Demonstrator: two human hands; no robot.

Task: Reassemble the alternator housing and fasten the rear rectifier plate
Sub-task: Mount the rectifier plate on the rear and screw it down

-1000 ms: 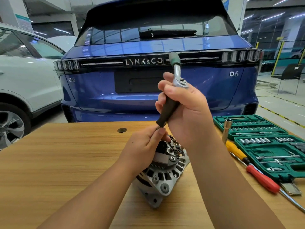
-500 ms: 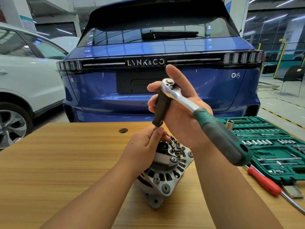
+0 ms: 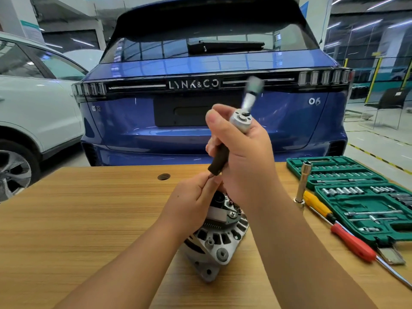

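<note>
The silver alternator (image 3: 219,243) lies tilted on the wooden table (image 3: 78,219), its rear rectifier plate (image 3: 225,211) facing up towards me. My right hand (image 3: 245,157) grips the head of a ratchet wrench (image 3: 242,118), whose green handle points up and away, blurred. A dark extension bar (image 3: 219,158) runs down from the ratchet head to the plate. My left hand (image 3: 192,204) pinches the bar's lower end just above the plate. The fastener under the bar is hidden by my fingers.
An open green socket set case (image 3: 361,197) lies at the right. Beside it are a yellow-handled screwdriver (image 3: 317,205), a red-handled screwdriver (image 3: 354,244) and an upright long socket (image 3: 303,182). A blue car (image 3: 200,121) stands behind the table, a white car (image 3: 33,108) at the left.
The ratchet handle has swung from pointing at me on the right back up and away. My left hand has stayed on the bar's lower end.
</note>
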